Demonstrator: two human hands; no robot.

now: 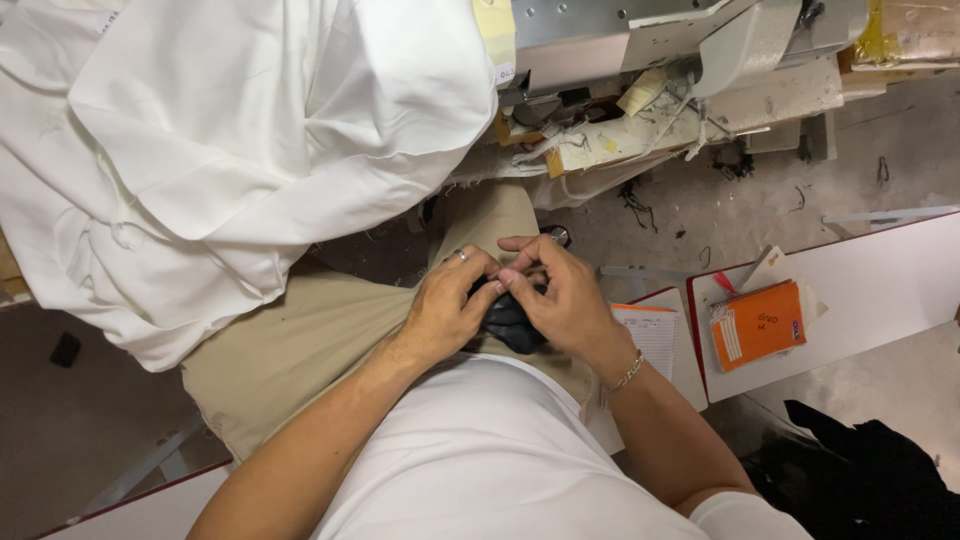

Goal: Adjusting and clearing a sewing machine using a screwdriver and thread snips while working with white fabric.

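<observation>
My left hand [448,303] and my right hand [560,295] meet over my lap, fingertips pinched together on a small black piece of fabric [508,322]. The dark piece is mostly hidden under my fingers. A ring shows on my left hand and a thin bracelet on my right wrist. My beige trousers [300,350] lie beneath both hands.
A large heap of white cloth [230,140] covers the upper left. A grey sewing machine [700,50] stands at the top. To the right lie an orange booklet [757,323] on a white table [880,280] and a lined notepad [650,335]. Black fabric [870,470] sits at lower right.
</observation>
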